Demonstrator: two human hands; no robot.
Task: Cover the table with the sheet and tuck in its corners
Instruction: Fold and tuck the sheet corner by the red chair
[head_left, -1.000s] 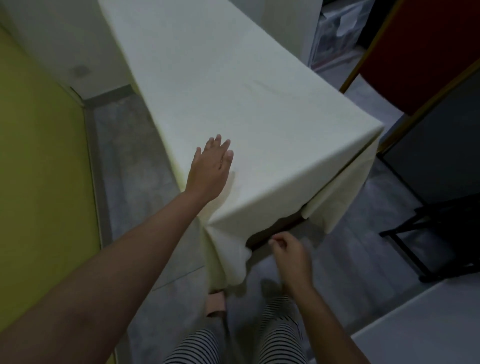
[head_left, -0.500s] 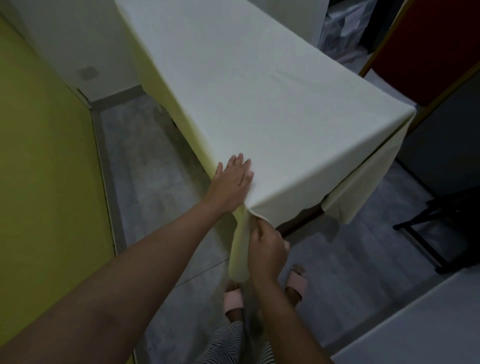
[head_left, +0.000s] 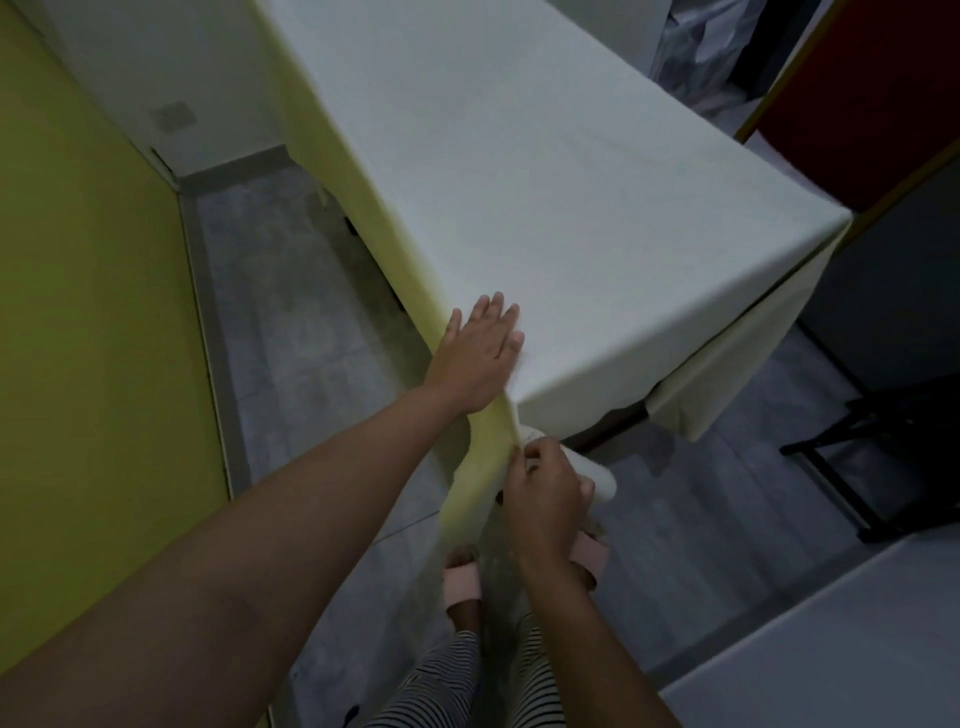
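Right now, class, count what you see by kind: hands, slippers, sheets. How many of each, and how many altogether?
Hands: 2 (left hand, right hand)
Slippers: 2
Sheet: 1
Total: 5

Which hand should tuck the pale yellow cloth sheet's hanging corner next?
Right. The right hand pinches the hanging fold below the corner; the left hand lies flat on the pale yellow cloth sheet, pinning it.

A yellow-green wall (head_left: 78, 312) at left meets a white wall (head_left: 156, 62). The floor (head_left: 291, 322) is grey tile. A red panel (head_left: 872, 93) and a black frame (head_left: 893, 457) stand at right.
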